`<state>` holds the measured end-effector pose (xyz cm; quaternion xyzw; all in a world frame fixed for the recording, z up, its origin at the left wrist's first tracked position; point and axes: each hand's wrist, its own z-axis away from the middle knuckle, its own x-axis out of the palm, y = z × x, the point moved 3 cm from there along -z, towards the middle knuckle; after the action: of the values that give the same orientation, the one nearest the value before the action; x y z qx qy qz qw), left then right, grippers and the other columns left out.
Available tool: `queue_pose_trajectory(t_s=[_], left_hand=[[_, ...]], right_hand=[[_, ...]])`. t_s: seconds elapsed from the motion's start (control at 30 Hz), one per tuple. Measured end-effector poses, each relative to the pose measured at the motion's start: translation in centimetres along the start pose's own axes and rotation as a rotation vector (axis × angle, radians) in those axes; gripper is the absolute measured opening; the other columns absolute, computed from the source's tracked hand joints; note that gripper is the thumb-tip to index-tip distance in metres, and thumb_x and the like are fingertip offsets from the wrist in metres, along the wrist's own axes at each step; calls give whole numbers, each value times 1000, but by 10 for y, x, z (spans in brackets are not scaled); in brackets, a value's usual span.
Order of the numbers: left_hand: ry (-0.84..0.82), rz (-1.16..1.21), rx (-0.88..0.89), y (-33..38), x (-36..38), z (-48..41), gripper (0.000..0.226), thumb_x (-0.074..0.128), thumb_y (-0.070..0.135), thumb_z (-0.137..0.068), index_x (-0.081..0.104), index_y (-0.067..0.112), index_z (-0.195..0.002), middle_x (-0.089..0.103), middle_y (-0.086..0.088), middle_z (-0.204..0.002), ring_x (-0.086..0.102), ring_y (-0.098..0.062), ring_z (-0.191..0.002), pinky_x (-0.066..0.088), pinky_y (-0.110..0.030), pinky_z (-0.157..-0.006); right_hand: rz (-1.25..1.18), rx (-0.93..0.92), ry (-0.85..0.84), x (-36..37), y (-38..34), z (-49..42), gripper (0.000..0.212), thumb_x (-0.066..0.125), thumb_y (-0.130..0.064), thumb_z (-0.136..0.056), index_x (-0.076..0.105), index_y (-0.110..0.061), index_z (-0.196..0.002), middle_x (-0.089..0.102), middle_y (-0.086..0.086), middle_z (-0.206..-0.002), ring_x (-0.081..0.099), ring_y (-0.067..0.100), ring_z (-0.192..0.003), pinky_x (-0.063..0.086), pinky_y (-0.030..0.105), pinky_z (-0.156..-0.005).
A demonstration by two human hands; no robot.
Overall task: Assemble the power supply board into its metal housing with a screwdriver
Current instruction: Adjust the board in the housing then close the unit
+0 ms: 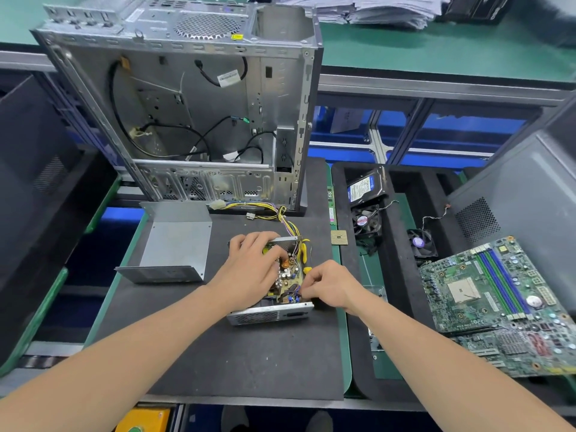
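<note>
Brown-green power supply circuit board (pixel 288 275), seated in open silver metal housing (pixel 271 316): my left hand (pixel 252 269) grips its top, fingers curled, my right hand (pixel 330 288) pinches its near corner; grey folded metal cover (pixel 177 244) beyond my left hand

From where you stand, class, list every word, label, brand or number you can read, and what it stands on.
Nothing here reads clearly enough to quote.
Blurred: white tag on a black cable inside the grey metal computer case.
Too small: blue-and-white label on the black hard drive.
Blurred: round sticker on the black fan.
Too small: yellow sticker on the case's top.
Too small: green motherboard markings.
</note>
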<state>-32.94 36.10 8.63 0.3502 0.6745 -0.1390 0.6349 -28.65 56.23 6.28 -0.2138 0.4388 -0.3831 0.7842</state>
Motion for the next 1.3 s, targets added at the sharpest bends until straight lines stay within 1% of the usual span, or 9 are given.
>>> queue_pose_trajectory(t_s=[0.2,0.3,0.4,0.53,0.63,0.8,0.97,1.1,1.3], left_hand=[[135,186,-65,-2,-19,7,30,53,9,-100,62,24,-124,51,5,-137,44,-13,-122,26,-36,-109],[212,212,-46,-3,-37,19,17,59,8,-95,67,20,-104,54,8,-105,51,-12,-93,41,-38,-91],[21,265,-8,-2,-47,39,5,57,32,-94,58,33,-99,53,18,-90,53,-3,-80,50,-34,-72],[-272,85,79,-2,-42,62,39,50,68,-93,55,39,-118,52,19,-108,57,-5,-92,52,-32,-75],[-333,26,100,-2,-39,65,48,44,67,-99,53,32,-130,54,14,-120,61,-16,-107,53,-39,-83],[-401,-72,150,3,-38,63,45,39,55,-106,51,20,-132,58,2,-125,60,-25,-110,50,-43,-89],[-376,68,88,-4,-59,54,36,47,47,-106,54,19,-128,59,2,-119,60,-24,-107,50,-41,-87],[-346,208,-1,-13,-87,33,26,50,40,-106,64,21,-118,66,5,-108,60,-16,-100,50,-39,-88],[-353,392,-128,-22,-98,23,23,53,36,-105,72,23,-110,73,9,-98,61,-3,-87,47,-24,-79]], right_hand=[[-98,-56,-41,-8,4,9,19,78,-2,-78,80,-20,-75,68,-3,-65,58,11,-64,51,24,-66],[-167,-20,152,-16,-1,6,17,70,-2,-80,75,-17,-74,70,0,-65,62,16,-61,55,28,-56],[-71,-57,292,-23,-12,2,13,68,-11,-82,73,-22,-78,73,-5,-70,67,14,-66,51,23,-60],[17,-38,367,-29,-22,-7,5,70,-18,-86,67,-21,-89,73,-2,-84,69,18,-86,50,27,-68],[18,13,382,-28,-24,-13,13,72,-22,-90,61,-18,-96,71,4,-94,70,27,-90,58,42,-84],[33,44,301,-16,-23,-19,40,82,-26,-89,50,-11,-108,68,14,-100,71,35,-85,60,53,-83],[89,94,261,-18,-29,-22,48,84,-19,-85,47,-12,-116,64,13,-110,68,33,-97,58,44,-81],[6,112,277,-25,-24,-23,27,73,-18,-92,50,-14,-105,60,7,-92,61,22,-74,55,36,-65],[-533,104,196,-28,-32,-25,10,62,-11,-102,54,-8,-95,52,8,-81,60,15,-58,57,24,-53]])
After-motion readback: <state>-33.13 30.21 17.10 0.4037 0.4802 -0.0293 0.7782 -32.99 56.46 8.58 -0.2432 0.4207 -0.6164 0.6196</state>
